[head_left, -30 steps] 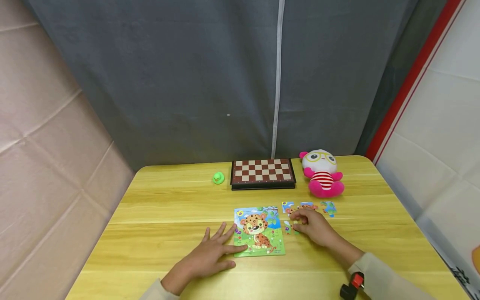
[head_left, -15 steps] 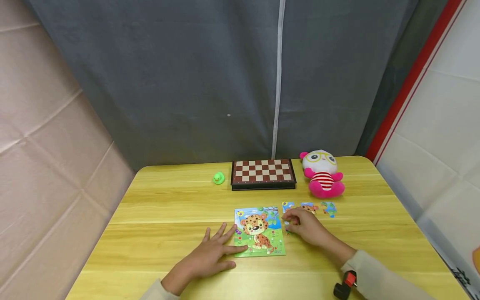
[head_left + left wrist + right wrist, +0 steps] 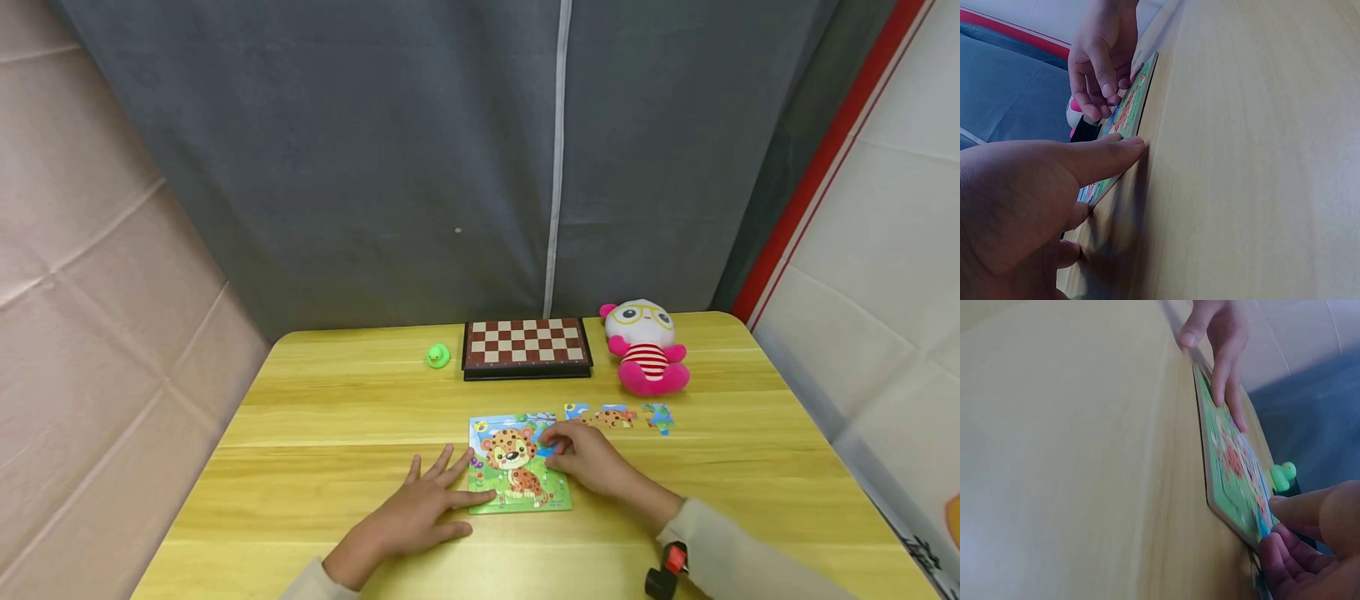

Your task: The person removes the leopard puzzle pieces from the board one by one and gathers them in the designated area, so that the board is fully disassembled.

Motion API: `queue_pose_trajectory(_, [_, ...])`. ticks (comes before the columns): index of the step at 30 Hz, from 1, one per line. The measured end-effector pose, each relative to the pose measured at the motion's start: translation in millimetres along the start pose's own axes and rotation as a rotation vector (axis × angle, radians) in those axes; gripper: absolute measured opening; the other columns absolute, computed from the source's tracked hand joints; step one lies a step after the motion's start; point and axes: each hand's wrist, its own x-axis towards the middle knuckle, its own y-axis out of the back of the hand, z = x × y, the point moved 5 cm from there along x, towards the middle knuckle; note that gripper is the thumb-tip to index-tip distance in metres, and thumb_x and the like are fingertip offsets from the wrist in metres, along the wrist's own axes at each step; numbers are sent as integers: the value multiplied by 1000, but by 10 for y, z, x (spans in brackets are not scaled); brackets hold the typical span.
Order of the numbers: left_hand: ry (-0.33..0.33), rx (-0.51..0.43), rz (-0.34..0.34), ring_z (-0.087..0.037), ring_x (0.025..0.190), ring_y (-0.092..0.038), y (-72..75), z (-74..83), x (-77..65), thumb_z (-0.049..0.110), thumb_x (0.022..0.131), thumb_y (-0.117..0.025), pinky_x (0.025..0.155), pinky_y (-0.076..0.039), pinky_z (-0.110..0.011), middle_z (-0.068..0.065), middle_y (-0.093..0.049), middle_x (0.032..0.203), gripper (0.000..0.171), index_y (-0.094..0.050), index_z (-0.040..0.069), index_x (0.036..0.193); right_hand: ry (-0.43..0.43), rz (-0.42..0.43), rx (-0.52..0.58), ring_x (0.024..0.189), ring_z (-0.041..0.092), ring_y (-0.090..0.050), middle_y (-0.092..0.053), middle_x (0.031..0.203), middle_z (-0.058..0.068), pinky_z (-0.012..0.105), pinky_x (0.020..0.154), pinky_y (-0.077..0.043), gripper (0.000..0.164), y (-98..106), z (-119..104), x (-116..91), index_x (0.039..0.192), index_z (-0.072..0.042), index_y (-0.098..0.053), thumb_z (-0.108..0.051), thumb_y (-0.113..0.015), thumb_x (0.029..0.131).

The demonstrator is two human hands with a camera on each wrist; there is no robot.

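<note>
A puzzle board (image 3: 517, 502) with a spotted leopard cub picture lies flat on the wooden table. My left hand (image 3: 423, 508) is spread at its left side, with the thumb and a fingertip on its edge. Over the board's right edge, my right hand (image 3: 592, 458) pinches a small puzzle piece, mostly covered by the fingers; a bit of blue shows between thumb and fingers in the right wrist view. Loose puzzle pieces (image 3: 617, 417) with leopard and sky lie just beyond the right hand. Another piece (image 3: 1259, 581) lies beside the board's near corner.
A chessboard box (image 3: 527, 346) stands at the back of the table. To its left sits a green toy duck (image 3: 438, 356), to its right a pink and white plush panda (image 3: 645, 350). A grey curtain (image 3: 337, 167) hangs behind the table.
My right hand has moved left from the loose pieces to the board's right part, carrying a puzzle piece. The left hand has stayed where it was.
</note>
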Motion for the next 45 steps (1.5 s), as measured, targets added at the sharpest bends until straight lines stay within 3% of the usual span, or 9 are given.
queue_pose_trajectory(11, [-7,4,1,-46,157,-7,-1,-5,6,48,100,-62,113,-9,-82,-9,-13,172,50,-48,52,148,14,-19,-21,83,15,-58,-68,100,8,23,72,-51,27,-183,-198,103,112,0,-72,2,-80,85])
queue_pose_trajectory(20, [-5,-4,-5,-46,156,-7,2,-2,7,48,100,-62,112,-9,-82,-9,-13,172,50,-50,51,148,-2,-8,-120,83,18,-54,-59,94,3,24,71,-46,45,-319,-255,142,124,0,-70,-5,-85,82])
queue_pose_trajectory(26, [-8,-5,-1,-46,156,-8,0,-1,10,48,101,-61,112,-9,-83,-9,-13,172,49,-50,51,148,-34,-33,-186,87,17,-52,-57,104,5,30,72,-47,54,-368,-233,164,131,0,-66,-13,-87,83])
queue_pose_trajectory(33, [-7,-8,18,-49,155,-10,10,12,27,50,101,-59,110,-11,-85,-10,-17,171,45,-53,49,146,-54,-51,-209,107,26,-60,-61,118,10,50,95,-54,53,-371,-236,216,127,-2,-66,-12,-89,80])
queue_pose_trajectory(45, [16,-53,38,-60,149,-16,77,130,106,54,99,-61,101,-14,-90,-20,-27,166,41,-61,48,140,-108,-87,-200,100,23,-58,-59,110,6,47,88,-54,52,-386,-259,254,122,-4,-63,-8,-88,77])
